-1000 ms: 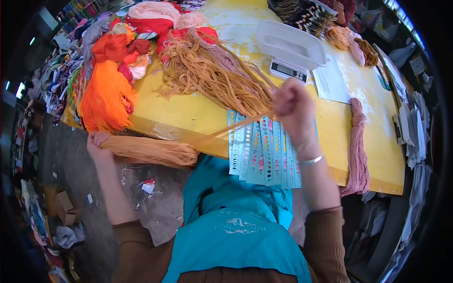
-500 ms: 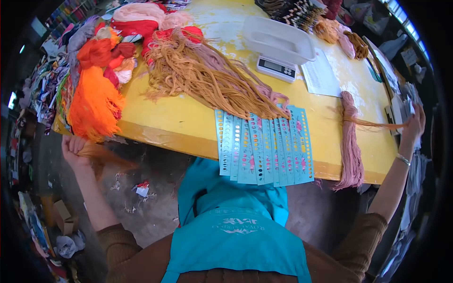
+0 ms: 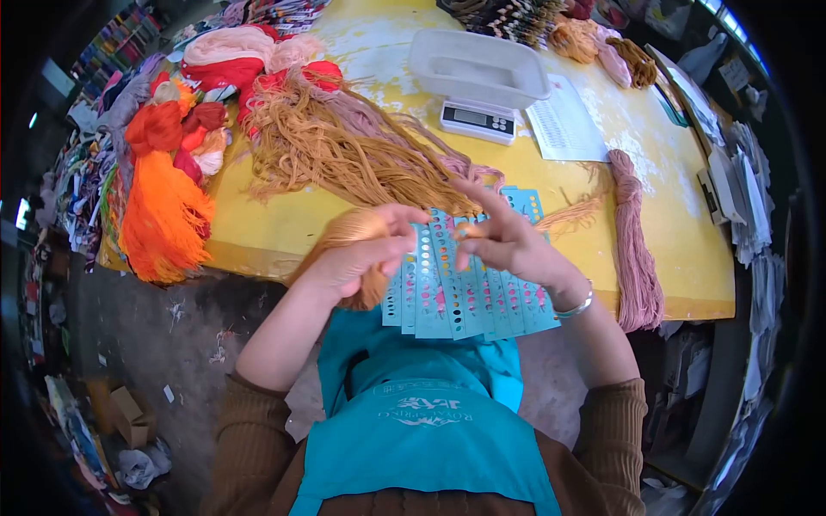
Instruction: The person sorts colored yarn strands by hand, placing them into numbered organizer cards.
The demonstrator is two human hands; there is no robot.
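My left hand [image 3: 372, 256] is closed around a golden-tan thread bundle [image 3: 351, 227], which loops over the back of the hand and hangs below it. Facing it, my right hand [image 3: 523, 249] has a finger stretched out, while its thumb and other fingers curl in on a bit of the same tan thread. Loose tan strands [image 3: 575, 211] trail out behind that hand onto the table. Beneath both hands, turquoise punched cards [image 3: 443, 322] lie fanned over the table edge. Just beyond the cards spreads a heap of brown and mauve thread [image 3: 344, 142].
A mauve hank [image 3: 637, 245] lies at the right on the yellow table [image 3: 688, 267]. Behind are a scale [image 3: 477, 120] bearing a clear plastic tray [image 3: 482, 73], and a printed sheet [image 3: 566, 125]. Orange thread [image 3: 163, 206] hangs over the left edge.
Both hands have come in from far apart at the table's sides to meet above the cards. The stretched tan thread is now gathered in a bundle at my left hand.
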